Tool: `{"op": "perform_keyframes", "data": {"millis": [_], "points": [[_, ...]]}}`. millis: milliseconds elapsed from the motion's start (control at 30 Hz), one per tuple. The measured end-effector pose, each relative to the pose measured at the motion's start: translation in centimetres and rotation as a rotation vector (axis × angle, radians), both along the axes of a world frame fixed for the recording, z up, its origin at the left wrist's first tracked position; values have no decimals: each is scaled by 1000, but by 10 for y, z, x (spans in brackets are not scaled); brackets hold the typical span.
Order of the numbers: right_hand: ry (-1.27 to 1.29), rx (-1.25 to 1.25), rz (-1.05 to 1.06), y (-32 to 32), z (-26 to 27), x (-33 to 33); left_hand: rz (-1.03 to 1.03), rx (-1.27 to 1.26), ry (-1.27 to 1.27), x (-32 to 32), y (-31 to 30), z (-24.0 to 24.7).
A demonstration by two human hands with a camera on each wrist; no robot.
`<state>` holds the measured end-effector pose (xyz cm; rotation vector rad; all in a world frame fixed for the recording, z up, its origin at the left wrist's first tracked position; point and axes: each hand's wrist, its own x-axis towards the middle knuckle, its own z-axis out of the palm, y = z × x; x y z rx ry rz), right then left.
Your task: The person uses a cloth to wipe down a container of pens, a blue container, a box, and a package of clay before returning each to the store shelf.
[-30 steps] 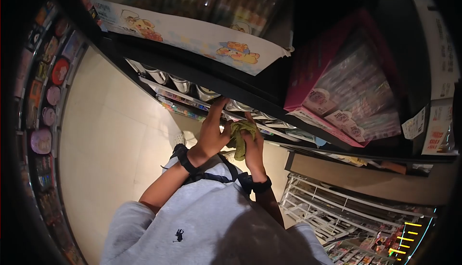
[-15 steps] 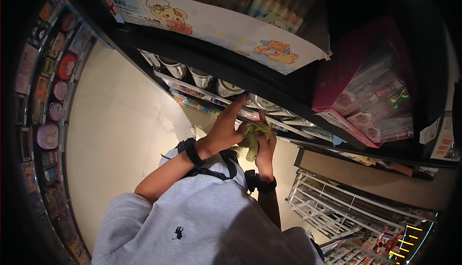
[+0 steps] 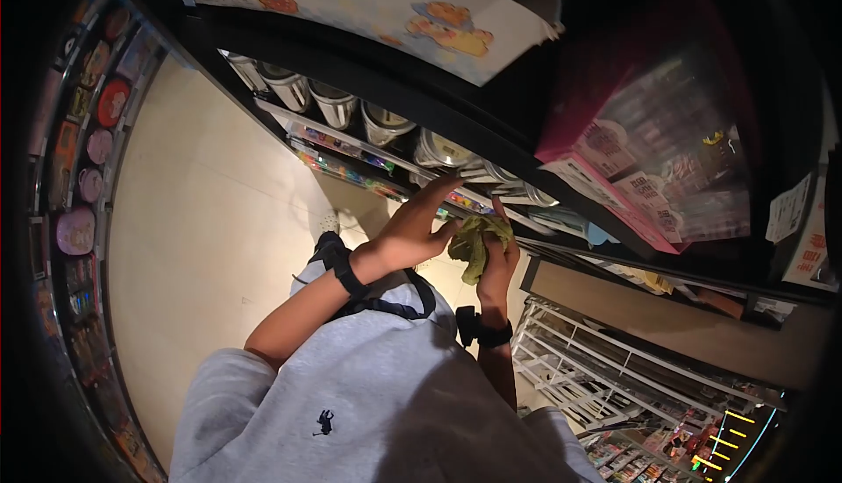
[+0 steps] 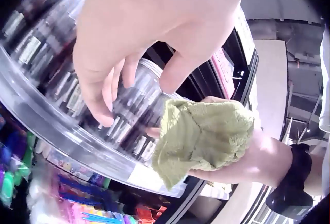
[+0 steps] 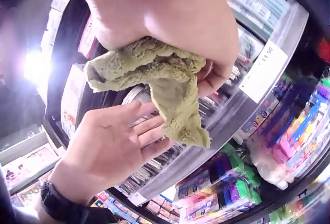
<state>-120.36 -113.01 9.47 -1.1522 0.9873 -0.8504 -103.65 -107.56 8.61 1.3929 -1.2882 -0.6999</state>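
Observation:
A crumpled green cloth (image 3: 478, 242) is gripped by my right hand (image 3: 502, 265), and its loose end hangs down in the right wrist view. My left hand (image 3: 408, 233) is beside it at the shelf front, with relaxed fingers and nothing held. In the left wrist view its fingertips overlap a row of clear jars (image 3: 384, 123) holding dark, labelled items. The green fabric hides part of my right fingers.
A clear rail with a price label (image 5: 263, 69) runs along the shelf front. Colourful packets (image 5: 242, 183) fill the level below. Above stand a pink box (image 3: 605, 145) and a white cartoon-printed carton (image 3: 368, 14). A white wire rack (image 3: 579, 360) is low at the right.
The head view has shifted and shows more of the jar row. Both hands appear further right in it, with fingertips now in front of jars further along. The cloth stays in my right hand.

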Motion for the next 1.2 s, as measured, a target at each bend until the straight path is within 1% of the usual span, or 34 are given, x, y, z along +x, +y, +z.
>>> {"op": "perform_keyframes", "data": {"millis": [67, 133, 200, 233, 333, 367, 400, 467, 500, 533, 567, 600, 633, 667, 733, 767, 800, 867, 900, 933, 1000, 1033, 1067, 1100, 1133, 1200], "points": [[48, -23, 84, -8, 11, -8, 31, 7, -15, -17, -12, 4], [38, -11, 108, -16, 12, -11, 71, 9, -41, -27, -21, 6], [39, -40, 160, -22, 10, -9, 135, -34, 90, -35, -27, 3], [40, -56, 185, -24, 9, -7, 198, -15, 60, -40, -28, -1], [-22, -17, 222, -24, 0, -2, 238, 22, 89, -43, -27, -2], [29, -34, 208, -21, -1, 0, 256, 5, 58, -44, -26, -4], [28, -32, 205, -18, 2, 0, 254, 7, 57, -46, -26, -3], [-6, 40, 146, -14, 14, 2, 301, 34, -22, -47, -24, 1], [-22, 48, 124, -16, 17, 4, 301, 37, -23, -47, -25, 1], [-23, 52, 120, -17, 14, 4, 299, -23, -81, -48, -28, 2], [0, -9, 136, -18, 9, 3, 293, -85, -137, -48, -29, 2], [25, -72, 150, -20, 4, 3, 284, -86, -136, -47, -30, 2], [54, -99, 212, -25, -2, 1, 266, -84, -59, -45, -31, 1], [55, -100, 203, -26, -4, -2, 248, -81, 17, -43, -31, 0], [-23, -14, 240, -24, -4, -4, 221, -42, 48, -38, -27, 8], [-33, -4, 184, -18, -5, -1, 202, -2, 83, -37, -23, 11], [-31, -2, 171, -14, -6, -1, 189, 0, 84, -36, -20, 10], [-112, 141, 81, -10, -11, -6, 216, -41, 5, -32, -18, 10], [-80, 163, 29, -9, -15, -10, 207, -45, 6, -30, -16, 13], [-80, 160, 18, -6, -19, -12, 202, -14, -13, -27, -13, 19], [-161, 227, -86, -1, -24, -13, 164, 3, -35, -21, -8, 22], [-278, 292, -188, 3, -30, -11, 119, 14, -67, -18, -5, 21], [-278, 283, -213, 7, -36, -12, 74, 27, -98, -16, -1, 19], [-375, 340, -299, 11, -40, -11, 77, -7, -150, -16, 2, 16], [-475, 401, -382, 16, -44, -10, 58, -6, -149, -16, 3, 11], [-513, 418, -400, 37, -39, -6, -38, -274, -67, -11, 8, 1]]}}
